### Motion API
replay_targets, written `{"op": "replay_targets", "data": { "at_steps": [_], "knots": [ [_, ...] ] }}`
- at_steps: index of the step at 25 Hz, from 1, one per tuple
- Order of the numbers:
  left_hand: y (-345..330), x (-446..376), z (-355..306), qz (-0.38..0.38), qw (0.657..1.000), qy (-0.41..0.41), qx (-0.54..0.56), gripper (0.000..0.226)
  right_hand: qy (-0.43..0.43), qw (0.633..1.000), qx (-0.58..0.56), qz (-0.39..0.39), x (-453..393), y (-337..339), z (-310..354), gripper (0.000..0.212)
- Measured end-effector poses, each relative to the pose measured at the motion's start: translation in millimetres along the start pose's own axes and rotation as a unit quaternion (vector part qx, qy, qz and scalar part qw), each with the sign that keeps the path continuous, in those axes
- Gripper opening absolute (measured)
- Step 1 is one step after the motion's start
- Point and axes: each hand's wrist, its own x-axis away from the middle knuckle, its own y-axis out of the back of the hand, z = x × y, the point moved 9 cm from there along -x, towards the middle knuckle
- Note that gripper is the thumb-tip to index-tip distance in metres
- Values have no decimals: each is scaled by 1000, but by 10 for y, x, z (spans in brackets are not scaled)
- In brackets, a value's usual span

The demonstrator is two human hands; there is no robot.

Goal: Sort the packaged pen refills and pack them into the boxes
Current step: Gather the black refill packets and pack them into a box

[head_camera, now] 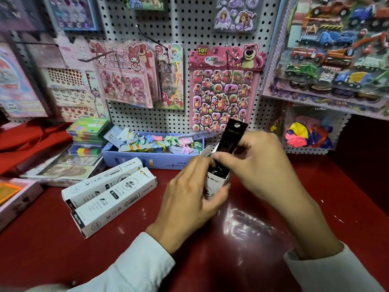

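Observation:
A small white box (pixel 214 183) stands upright on the red counter (pixel 252 228), its top flap open. My left hand (pixel 189 199) wraps around the box's side. A black pack of pen refills (pixel 232 135) sticks up out of the box's mouth, tilted to the right, and my right hand (pixel 256 163) pinches it at the opening. More dark packs show inside the box. Two long white refill boxes (pixel 109 192) lie closed, side by side, to the left.
A blue tray of coloured tags (pixel 153 159) sits behind the boxes against the pegboard (pixel 189 34). Stacked sticky-note cases (pixel 88 133) and flat sticker packs (pixel 63 167) crowd the left. Sticker sheets hang above, and a bag of balloons (pixel 309 135) hangs at right.

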Motion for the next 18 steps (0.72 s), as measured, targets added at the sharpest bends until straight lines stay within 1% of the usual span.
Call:
{"op": "replay_targets", "data": {
  "at_steps": [1, 2, 4, 5, 8, 10, 11, 12, 14, 16, 18],
  "knots": [
    [3, 4, -7, 0, 1000, -1, -3, 35, -4, 1000, 4, 31, 4, -7, -3, 24],
    [1, 1, -11, 0, 1000, -1, -5, 35, 2, 999, -2, 38, 9, 36, 10, 26],
    [-17, -1, -23, 8, 1000, -4, -9, 36, 23, 1000, -13, 15, 24, 172, 59, 27],
    [-26, 0, -32, 12, 1000, -7, -10, 36, 28, 1000, 0, 12, 32, 197, 81, 26],
    [-25, 17, -70, 9, 1000, -13, -7, 35, 16, 996, 70, 54, 73, 67, 102, 26],
    [-23, 14, -78, 8, 1000, -14, -3, 36, 18, 992, 122, 33, 88, 84, 109, 23],
    [-12, 12, -75, 7, 1000, -12, -3, 37, 15, 991, 129, 25, 93, 115, 114, 24],
    [-1, 7, -69, 5, 1000, -9, -5, 38, 8, 991, 126, 33, 92, 122, 108, 25],
    [2, 7, -66, 5, 1000, -8, -10, 38, -11, 987, 126, 96, 98, 34, 61, 24],
    [-28, 19, -72, 19, 1000, -7, -13, 38, -26, 976, 138, 166, 127, -87, -9, 21],
    [-56, 25, -64, 33, 999, -3, -9, 39, -33, 962, 151, 224, 177, -184, -47, 24]
  ]
}}
